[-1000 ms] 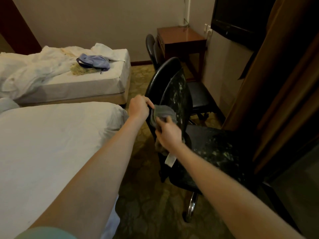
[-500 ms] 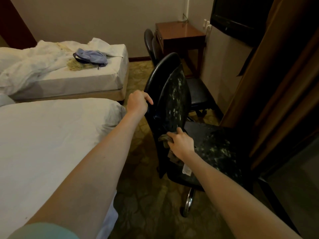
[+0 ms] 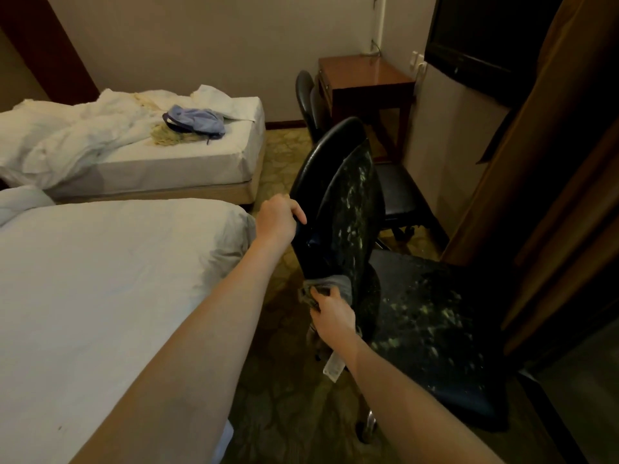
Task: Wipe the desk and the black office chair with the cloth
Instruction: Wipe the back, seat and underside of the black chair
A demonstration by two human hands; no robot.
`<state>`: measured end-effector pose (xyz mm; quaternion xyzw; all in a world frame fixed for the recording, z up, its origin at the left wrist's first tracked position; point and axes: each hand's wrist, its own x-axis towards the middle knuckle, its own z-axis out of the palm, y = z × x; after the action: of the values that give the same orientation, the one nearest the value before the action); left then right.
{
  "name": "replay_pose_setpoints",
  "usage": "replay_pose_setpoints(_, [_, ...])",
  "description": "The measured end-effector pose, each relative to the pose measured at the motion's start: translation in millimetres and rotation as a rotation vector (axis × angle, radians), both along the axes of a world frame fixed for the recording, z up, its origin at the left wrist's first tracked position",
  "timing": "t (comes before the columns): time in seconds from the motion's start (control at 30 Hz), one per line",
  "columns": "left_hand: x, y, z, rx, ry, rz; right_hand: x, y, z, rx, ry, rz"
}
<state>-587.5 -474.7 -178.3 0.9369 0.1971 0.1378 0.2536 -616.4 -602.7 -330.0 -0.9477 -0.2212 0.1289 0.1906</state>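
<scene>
Bedroom carpet [image 3: 278, 406], black office chair [image 3: 435, 329], left fingers [image 3: 296, 212] around its backrest [image 3: 348, 202], right fingers [image 3: 323, 293] around cloth [image 3: 340, 283]

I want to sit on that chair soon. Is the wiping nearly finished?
Not yet; nothing looks finished. The left hand grips the black office chair by its backrest edge while the right hand presses the cloth low on the backrest. The seat is covered in pale specks, and I can't tell whether the desk is wiped.

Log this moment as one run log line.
left hand: grips chair back edge | right hand: holds cloth low on chair back
</scene>
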Motion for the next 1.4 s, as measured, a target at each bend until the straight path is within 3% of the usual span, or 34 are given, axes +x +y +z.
replay_pose_setpoints(0.13, [4.5,2.2,9.8,-0.045,0.095,-0.007,8.2,-13.8,-1.9,0.095,0.150,-0.169])
replay_pose_setpoints(0.33, [0.9,-0.1,4.4,0.022,0.014,0.011,16.9,-8.8,29.5,0.392,-0.039,-0.269])
replay_pose_setpoints(0.5, [1.6,0.3,2.1,0.062,0.008,0.010,19.5,3.5,27.2,0.380,-0.087,-0.280])
replay_pose_setpoints(0.63, [3.4,1.8,4.5,0.128,0.036,-0.025,21.5,8.5,20.8,0.231,-0.153,-0.197])
replay_pose_setpoints(0.8, [3.3,5.4,8.8,0.154,0.088,-0.074,23.6,-10.5,1.7,0.014,-0.095,-0.115])
replay_pose_setpoints(0.97, [1.6,8.9,14.1,0.152,0.101,-0.096,34.3,-17.9,29.6,0.228,-0.137,-0.188])
replay_pose_setpoints(1.2, [4.7,4.8,16.1,0.074,0.081,-0.028,54.3,-0.6,102.0,0.504,-0.354,-0.194])
replay_pose_setpoints(1.4, [8.2,8.6,13.7,0.075,0.050,0.031,65.5,15.8,114.7,0.290,-0.400,0.010])
